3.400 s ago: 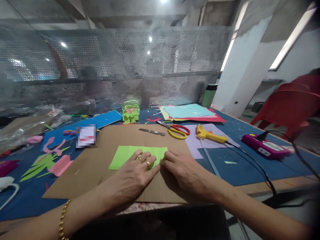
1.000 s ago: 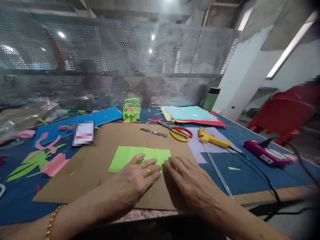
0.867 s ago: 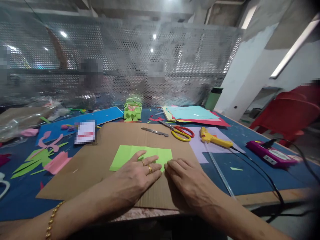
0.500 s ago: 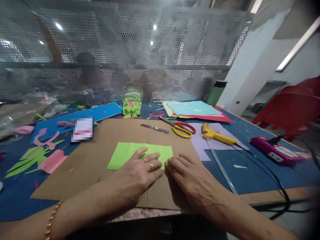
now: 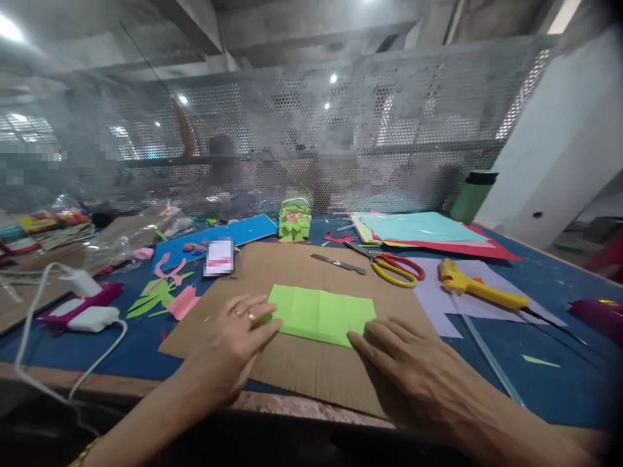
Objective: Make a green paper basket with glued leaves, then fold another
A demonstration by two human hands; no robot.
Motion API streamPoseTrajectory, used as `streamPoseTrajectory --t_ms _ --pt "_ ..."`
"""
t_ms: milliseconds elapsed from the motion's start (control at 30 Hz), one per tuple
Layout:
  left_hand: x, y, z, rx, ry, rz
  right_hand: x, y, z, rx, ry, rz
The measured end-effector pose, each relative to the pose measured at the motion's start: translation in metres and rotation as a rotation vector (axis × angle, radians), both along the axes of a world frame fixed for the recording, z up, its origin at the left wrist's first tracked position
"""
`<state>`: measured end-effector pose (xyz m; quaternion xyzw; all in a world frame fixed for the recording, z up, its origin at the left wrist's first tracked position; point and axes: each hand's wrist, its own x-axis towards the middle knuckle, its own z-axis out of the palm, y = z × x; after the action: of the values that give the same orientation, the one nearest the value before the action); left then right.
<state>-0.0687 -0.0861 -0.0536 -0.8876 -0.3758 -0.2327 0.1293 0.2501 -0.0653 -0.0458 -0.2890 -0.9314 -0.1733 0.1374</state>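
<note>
A bright green sheet of paper with crosswise creases lies on a brown cardboard sheet. My left hand, with rings on it, is at the paper's left edge, its thumb and curled fingers closed on the lower left corner. At the lower right corner, my right hand has its thumb on the paper and its bent fingers by the right edge. Behind the paper, a grey metal blade and scissors with red and yellow handles rest on the cardboard.
To the right, a yellow glue gun with a clear glue stick lies on lilac paper. Coloured sheets and a green bottle stand behind. A small green paper basket is at the back; paper scraps and chargers lie left.
My left hand has gone from lying across the paper to its left edge, uncovering its middle. My right hand stays at the lower right corner. The view has swung left.
</note>
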Motion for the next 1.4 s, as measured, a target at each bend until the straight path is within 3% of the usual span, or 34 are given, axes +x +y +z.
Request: streamPoseTrajectory --t_ms 133,267,333,467,533,700,833,1067,1233,1400 --pt "-0.015 -0.013 -0.001 -0.136 -0.073 -0.011 0.016 0.012 0.013 -0.175 0.009 -0.007" --pt "0.010 -0.024 0.007 -0.277 -0.153 -0.094 0.046 0.048 0.011 -0.084 0.044 0.131" --pt "0.024 -0.027 0.009 -0.301 -0.164 -0.136 0.053 0.057 0.009 -0.042 0.034 0.117" --pt "0.042 -0.025 0.003 -0.317 -0.189 -0.155 0.029 0.026 0.010 0.027 0.072 0.029" --pt "0.045 -0.021 -0.001 -0.332 -0.199 -0.157 0.003 -0.001 0.006 0.027 0.116 0.116" --pt "0.045 -0.017 0.000 -0.356 -0.209 -0.157 -0.043 -0.036 -0.024 -0.028 0.174 0.098" --pt "0.041 -0.025 0.003 -0.283 -0.201 -0.141 -0.039 -0.040 -0.040 0.001 0.218 0.105" --pt "0.055 -0.035 -0.011 -0.144 -0.075 -0.184 -0.029 -0.055 -0.040 -0.014 0.448 0.096" --pt "0.064 -0.035 -0.015 -0.092 -0.174 -0.165 -0.030 -0.055 -0.041 -0.089 0.610 0.070" --pt "0.065 -0.035 -0.008 -0.138 -0.336 -0.153 -0.029 -0.057 -0.051 -0.069 0.628 0.052"
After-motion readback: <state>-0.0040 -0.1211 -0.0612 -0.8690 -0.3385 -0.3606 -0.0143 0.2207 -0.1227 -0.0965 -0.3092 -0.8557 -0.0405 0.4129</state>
